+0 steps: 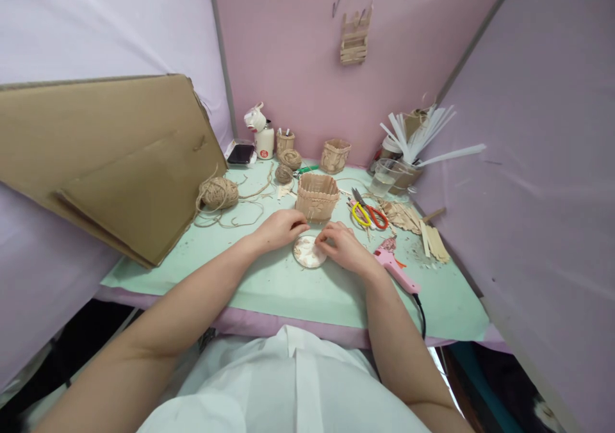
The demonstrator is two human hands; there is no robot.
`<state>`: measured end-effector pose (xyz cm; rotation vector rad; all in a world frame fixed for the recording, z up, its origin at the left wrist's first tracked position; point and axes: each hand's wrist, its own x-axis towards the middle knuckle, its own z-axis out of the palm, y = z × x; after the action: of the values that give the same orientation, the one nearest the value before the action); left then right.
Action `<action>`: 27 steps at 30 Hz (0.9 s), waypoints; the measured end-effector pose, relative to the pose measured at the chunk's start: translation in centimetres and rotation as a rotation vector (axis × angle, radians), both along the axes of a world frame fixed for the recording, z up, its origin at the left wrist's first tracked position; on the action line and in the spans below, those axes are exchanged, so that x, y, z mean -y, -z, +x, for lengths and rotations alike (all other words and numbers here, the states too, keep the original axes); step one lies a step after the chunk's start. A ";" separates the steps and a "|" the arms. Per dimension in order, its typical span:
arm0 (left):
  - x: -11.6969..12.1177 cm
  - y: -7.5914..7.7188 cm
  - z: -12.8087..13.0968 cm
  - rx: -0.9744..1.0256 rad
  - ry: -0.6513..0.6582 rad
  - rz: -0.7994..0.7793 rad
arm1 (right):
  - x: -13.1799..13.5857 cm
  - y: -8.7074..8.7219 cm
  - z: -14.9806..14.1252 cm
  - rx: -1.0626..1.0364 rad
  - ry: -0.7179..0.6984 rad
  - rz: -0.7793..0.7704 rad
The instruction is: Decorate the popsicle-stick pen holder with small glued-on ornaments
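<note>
A round white disc with brownish-gold patches (307, 257) lies flat on the table in front of me. My right hand (344, 247) is over its right edge, thumb and fingers pinched together. My left hand (284, 228) is beyond its upper left side, its fingers also closed in a pinch. Anything in either pinch is too small or hidden to make out. Just behind both hands stands a small light-brown basket (317, 197) made of thin strips. Right of my right hand lies a pink glue gun (398, 269) with a black cord.
Scissors with yellow and red handles (369, 214) lie right of the basket. A twine ball (218, 193) sits left, near a leaning cardboard sheet (120, 164). Farther back are a second basket (335, 156), a white bottle (264, 143) and a clear cup (384, 178). Wooden strips (434, 242) lie right.
</note>
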<state>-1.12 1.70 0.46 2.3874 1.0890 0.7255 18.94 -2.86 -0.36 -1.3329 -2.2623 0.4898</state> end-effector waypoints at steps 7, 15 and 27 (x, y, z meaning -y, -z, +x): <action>0.5 -1.1 0.5 0.363 0.061 -0.447 | -0.2 -0.4 -0.8 -0.406 0.148 -0.037; 0.7 -0.6 0.8 0.533 0.055 -0.723 | -0.5 0.2 -1.4 -0.529 0.222 -0.108; 0.3 -0.5 0.6 0.578 0.042 -0.893 | -0.1 -0.4 -1.3 -0.556 0.116 0.064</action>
<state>-0.49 1.38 0.97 1.3289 0.8461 0.6570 17.68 -2.76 0.08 -1.1156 -1.7217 0.6475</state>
